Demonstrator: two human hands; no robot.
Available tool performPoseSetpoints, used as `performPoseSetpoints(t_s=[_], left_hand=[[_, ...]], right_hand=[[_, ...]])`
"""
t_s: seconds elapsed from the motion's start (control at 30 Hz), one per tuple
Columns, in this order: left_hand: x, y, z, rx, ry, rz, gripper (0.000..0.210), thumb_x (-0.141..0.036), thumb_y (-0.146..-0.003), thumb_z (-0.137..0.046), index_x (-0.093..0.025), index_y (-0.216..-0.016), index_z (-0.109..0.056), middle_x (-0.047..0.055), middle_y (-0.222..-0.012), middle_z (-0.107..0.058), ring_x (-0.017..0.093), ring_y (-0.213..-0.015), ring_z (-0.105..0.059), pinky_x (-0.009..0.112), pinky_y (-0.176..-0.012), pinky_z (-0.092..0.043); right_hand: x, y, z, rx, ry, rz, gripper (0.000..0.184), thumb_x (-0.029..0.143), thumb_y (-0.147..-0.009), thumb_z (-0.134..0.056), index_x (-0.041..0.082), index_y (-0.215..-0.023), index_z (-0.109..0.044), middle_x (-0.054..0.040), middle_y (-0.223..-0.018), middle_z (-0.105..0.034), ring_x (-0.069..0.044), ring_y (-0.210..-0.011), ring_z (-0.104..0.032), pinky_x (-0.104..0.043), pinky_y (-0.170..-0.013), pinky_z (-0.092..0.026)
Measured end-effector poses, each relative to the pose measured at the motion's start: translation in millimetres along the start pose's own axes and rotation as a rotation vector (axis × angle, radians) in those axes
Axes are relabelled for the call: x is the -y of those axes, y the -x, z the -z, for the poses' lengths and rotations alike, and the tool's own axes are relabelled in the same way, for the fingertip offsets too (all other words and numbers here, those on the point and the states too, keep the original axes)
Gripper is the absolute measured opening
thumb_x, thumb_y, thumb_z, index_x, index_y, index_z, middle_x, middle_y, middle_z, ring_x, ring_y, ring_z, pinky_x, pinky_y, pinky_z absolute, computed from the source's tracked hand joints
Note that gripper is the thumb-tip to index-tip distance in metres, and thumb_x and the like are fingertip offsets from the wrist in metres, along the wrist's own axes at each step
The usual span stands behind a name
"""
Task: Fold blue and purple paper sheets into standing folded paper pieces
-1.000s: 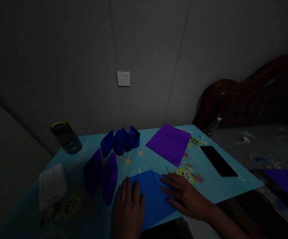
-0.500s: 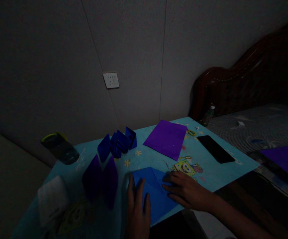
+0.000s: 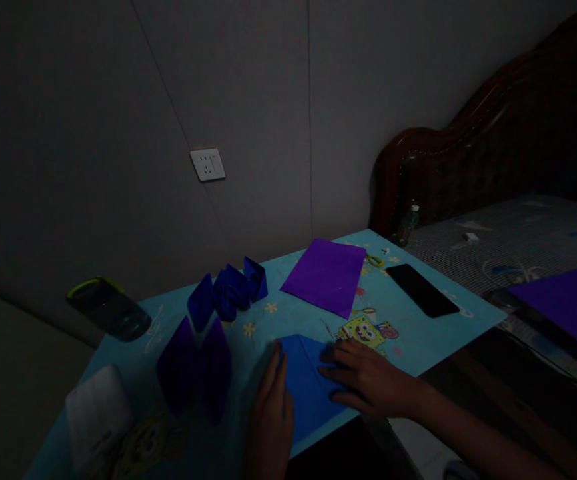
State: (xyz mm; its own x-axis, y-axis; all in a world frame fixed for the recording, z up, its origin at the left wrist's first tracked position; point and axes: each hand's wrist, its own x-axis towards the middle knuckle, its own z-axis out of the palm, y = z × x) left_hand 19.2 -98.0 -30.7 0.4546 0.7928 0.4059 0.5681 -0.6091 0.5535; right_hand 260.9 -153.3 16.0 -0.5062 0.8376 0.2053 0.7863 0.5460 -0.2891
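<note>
A blue sheet of folding paper point(image 3: 311, 393) lies at the near edge of the table, with a crease line running down from its top. At its left edge is my left hand point(image 3: 271, 417), its fingers drawn together along the paper's side; the thumb is hard to make out. My right hand point(image 3: 363, 377) rests on the paper's right side with fingers stretched and slightly apart. To the left of my hands stands a purple folded paper piece point(image 3: 196, 370). Behind it, several dark blue folded paper pieces point(image 3: 228, 290) sit in a row.
Purple paper point(image 3: 326, 273) lies at the back, beside yellow-handled scissors point(image 3: 375, 261). A black phone point(image 3: 421, 290) is to the right on the table point(image 3: 418, 347). A dark cup point(image 3: 108, 308) and a white tissue pack point(image 3: 97, 413) are at left. A bed with a bottle point(image 3: 408, 225) adjoins.
My left hand's spread fingers have come together and turned inward at the blue paper's left edge. My right hand stays on the right side. The view has shifted slightly.
</note>
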Motion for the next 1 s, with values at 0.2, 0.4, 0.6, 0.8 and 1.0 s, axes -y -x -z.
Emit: performPoseSetpoints(t_s=[0.2,0.4,0.6,0.8,1.0], left_hand=[[-8.2,-1.2,16.1,0.265,-0.209,-0.43,0.047,-0.003,-0.086,-0.045,-0.021,-0.126,-0.064,0.006,-0.138,-0.062,0.025,-0.131,-0.055,0.046,-0.106,-0.052],[-20.2,-3.1,33.2,0.375,-0.214,-0.416,0.045,-0.022,-0.084,-0.065,-0.021,-0.128,-0.061,0.01,-0.141,-0.059,0.03,-0.133,-0.052,0.05,-0.105,-0.052],[-18.1,-12.4,35.9,0.412,-0.141,-0.239,0.037,-0.018,-0.093,-0.053,-0.024,-0.129,-0.06,0.006,-0.133,-0.066,0.022,-0.124,-0.061,0.04,-0.105,-0.052],[-6.9,-13.3,17.3,0.31,-0.22,-0.182,0.048,-0.004,-0.092,-0.044,-0.024,-0.135,-0.055,0.006,-0.122,-0.072,0.019,-0.105,-0.071,0.031,-0.091,-0.059],[0.2,-4.6,3.4,0.108,-0.404,-0.213,0.033,-0.012,-0.091,-0.054,-0.02,-0.121,-0.065,0.013,-0.131,-0.065,0.03,-0.123,-0.06,0.05,-0.101,-0.053]], right_hand=[[-2.3,4.3,7.8,0.055,-0.032,0.015,0.068,0.061,-0.087,-0.062,0.02,-0.14,-0.055,-0.0171,-0.133,-0.06,-0.034,-0.118,-0.055,-0.053,-0.1,-0.043],[-1.8,4.6,15.4,0.08,-0.049,0.012,0.05,0.048,-0.092,-0.061,0.019,-0.133,-0.062,-0.0134,-0.137,-0.062,-0.031,-0.122,-0.057,-0.049,-0.105,-0.042],[2.6,-6.3,15.5,0.006,-0.112,-0.057,0.029,0.031,-0.102,-0.047,0.02,-0.117,-0.068,-0.0083,-0.115,-0.074,-0.021,-0.105,-0.065,-0.035,-0.095,-0.048],[-3.6,-16.8,-10.0,-0.101,0.014,-0.185,0.029,0.034,-0.103,-0.045,0.021,-0.109,-0.071,-0.0078,-0.09,-0.073,-0.02,-0.082,-0.066,-0.032,-0.077,-0.05],[-7.3,-16.6,-25.1,-0.208,0.123,-0.271,0.025,0.031,-0.097,-0.057,0.02,-0.115,-0.07,-0.015,-0.114,-0.068,-0.03,-0.103,-0.063,-0.047,-0.088,-0.051]])
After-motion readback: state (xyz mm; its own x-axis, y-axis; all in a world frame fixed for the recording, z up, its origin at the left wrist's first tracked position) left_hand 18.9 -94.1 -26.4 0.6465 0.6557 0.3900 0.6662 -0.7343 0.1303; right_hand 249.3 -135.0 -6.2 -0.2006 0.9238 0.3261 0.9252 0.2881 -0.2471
